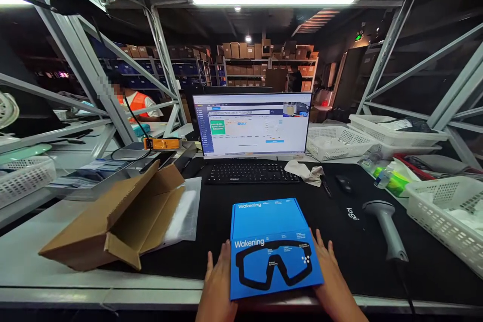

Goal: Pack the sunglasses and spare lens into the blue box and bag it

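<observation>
A blue eyewear box [277,266] printed "Wakening" and with a black goggle-frame outline is at the near edge of the black desk mat. A second blue panel with the same word, either another box or part of this one, lies just behind it; I cannot tell which. My left hand [219,279] presses on the box's left side, thumb and fingers pointing forward. On the opposite side, my right hand [332,274] grips the box, its fingers partly hidden behind it. An open cardboard box [86,221] lies to the left, beside a clear plastic bag [184,211].
A monitor [252,126] and keyboard [252,172] stand behind. To the right are a barcode scanner [387,229], a mouse [344,183] and white baskets [426,206]. Crumpled paper [305,172] lies near the keyboard. A person in an orange vest [139,103] is beyond the left frame.
</observation>
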Demonstrator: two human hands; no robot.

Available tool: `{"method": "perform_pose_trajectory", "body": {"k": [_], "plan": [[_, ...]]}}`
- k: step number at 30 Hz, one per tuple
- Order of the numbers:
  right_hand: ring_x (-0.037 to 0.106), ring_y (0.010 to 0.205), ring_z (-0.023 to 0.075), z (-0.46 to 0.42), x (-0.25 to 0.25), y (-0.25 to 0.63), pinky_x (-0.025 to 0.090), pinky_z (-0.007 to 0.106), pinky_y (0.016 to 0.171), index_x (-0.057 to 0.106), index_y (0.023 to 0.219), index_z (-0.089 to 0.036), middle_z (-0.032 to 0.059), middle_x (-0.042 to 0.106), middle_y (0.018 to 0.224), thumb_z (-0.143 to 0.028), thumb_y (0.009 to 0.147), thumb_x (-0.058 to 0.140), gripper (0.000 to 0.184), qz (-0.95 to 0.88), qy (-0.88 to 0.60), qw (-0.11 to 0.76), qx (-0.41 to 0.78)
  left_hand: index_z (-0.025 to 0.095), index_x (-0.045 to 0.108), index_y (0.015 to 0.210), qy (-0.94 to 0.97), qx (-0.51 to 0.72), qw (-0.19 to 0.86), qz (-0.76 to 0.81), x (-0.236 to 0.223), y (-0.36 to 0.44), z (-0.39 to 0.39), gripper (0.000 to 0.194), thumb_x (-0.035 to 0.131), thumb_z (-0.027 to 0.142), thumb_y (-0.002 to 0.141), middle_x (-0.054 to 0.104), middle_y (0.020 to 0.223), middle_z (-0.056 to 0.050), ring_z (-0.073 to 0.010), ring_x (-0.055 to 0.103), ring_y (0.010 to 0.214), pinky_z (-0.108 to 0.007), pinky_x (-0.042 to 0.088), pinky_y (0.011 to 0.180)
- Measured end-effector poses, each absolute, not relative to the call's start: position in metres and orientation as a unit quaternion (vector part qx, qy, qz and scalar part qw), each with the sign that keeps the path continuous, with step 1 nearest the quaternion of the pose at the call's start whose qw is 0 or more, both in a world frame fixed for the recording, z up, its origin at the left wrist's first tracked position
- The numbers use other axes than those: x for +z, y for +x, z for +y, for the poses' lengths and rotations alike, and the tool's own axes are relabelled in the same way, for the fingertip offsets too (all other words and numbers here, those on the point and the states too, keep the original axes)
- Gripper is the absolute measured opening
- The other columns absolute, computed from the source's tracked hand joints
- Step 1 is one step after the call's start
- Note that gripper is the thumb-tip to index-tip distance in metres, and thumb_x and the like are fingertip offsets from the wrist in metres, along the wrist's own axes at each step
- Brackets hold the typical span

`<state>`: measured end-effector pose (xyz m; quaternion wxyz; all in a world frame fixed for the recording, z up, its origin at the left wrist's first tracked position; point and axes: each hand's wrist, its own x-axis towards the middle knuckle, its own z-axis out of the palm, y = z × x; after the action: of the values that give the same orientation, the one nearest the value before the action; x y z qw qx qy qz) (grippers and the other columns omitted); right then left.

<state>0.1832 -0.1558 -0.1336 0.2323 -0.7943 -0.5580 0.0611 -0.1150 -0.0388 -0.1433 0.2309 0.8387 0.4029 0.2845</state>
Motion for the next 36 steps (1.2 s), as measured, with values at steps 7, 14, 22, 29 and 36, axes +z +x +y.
{"method": "perform_pose_trajectory", "body": {"k": [7, 14, 22, 29, 36], "plan": [[0.035, 0.149, 0.0272, -0.188, -0.069, 0.23, 0.024, 0.058, 0.123, 0.035, 0.158, -0.031, 0.011, 0.037, 0.161, -0.052, 0.096, 0.054, 0.068, -0.542, -0.663, 0.435, 0.278, 0.034, 0.028, 0.16, 0.788, 0.274, 0.469, 0.289, -0.131, -0.147, -0.004, 0.08, 0.057, 0.046, 0.087, 0.027, 0.165, -0.003, -0.032, 0.022, 0.154, -0.056, 0.012, 0.127], [0.031, 0.151, 0.0328, -0.146, -0.056, 0.196, 0.027, 0.055, 0.121, -0.02, 0.16, -0.023, 0.0243, 0.015, 0.167, -0.061, 0.064, 0.084, 0.147, -0.593, -0.59, 0.427, 0.343, 0.026, -0.016, 0.161, 0.765, 0.28, 0.541, 0.209, -0.064, -0.122, 0.033, 0.146, 0.071, 0.085, 0.062, -0.004, 0.171, -0.017, -0.0348, 0.003, 0.158, -0.052, 0.007, 0.127], [0.025, 0.154, 0.03, -0.115, -0.069, 0.2, 0.023, 0.049, 0.125, 0.001, 0.164, -0.029, 0.0135, 0.015, 0.169, -0.021, 0.059, 0.083, 0.133, -0.59, -0.669, 0.399, 0.215, 0.027, 0.032, 0.151, 0.86, 0.215, 0.385, 0.256, -0.051, -0.096, 0.056, 0.111, 0.087, 0.031, 0.054, 0.035, 0.154, -0.014, -0.0366, 0.038, 0.142, -0.05, 0.026, 0.123], [0.022, 0.155, 0.025, -0.109, -0.074, 0.192, 0.021, 0.048, 0.127, 0.01, 0.163, -0.022, 0.0146, 0.02, 0.168, -0.031, 0.08, 0.07, 0.103, -0.584, -0.694, 0.402, 0.123, 0.023, 0.049, 0.136, 0.776, 0.339, 0.453, 0.278, -0.044, -0.078, 0.053, 0.09, 0.086, 0.046, 0.058, 0.054, 0.138, -0.013, -0.0363, 0.054, 0.128, -0.049, 0.04, 0.113], [0.036, 0.146, 0.0367, -0.198, -0.026, 0.243, 0.029, 0.061, 0.118, 0.049, 0.145, -0.016, 0.0209, 0.043, 0.153, -0.055, 0.091, 0.055, 0.067, -0.375, -0.782, 0.435, -0.241, 0.025, 0.057, 0.132, 0.267, 0.316, 0.812, 0.411, -0.004, -0.058, 0.026, 0.047, 0.057, 0.051, 0.092, 0.071, 0.116, -0.01, -0.0248, 0.07, 0.093, -0.041, 0.058, 0.078]]}}
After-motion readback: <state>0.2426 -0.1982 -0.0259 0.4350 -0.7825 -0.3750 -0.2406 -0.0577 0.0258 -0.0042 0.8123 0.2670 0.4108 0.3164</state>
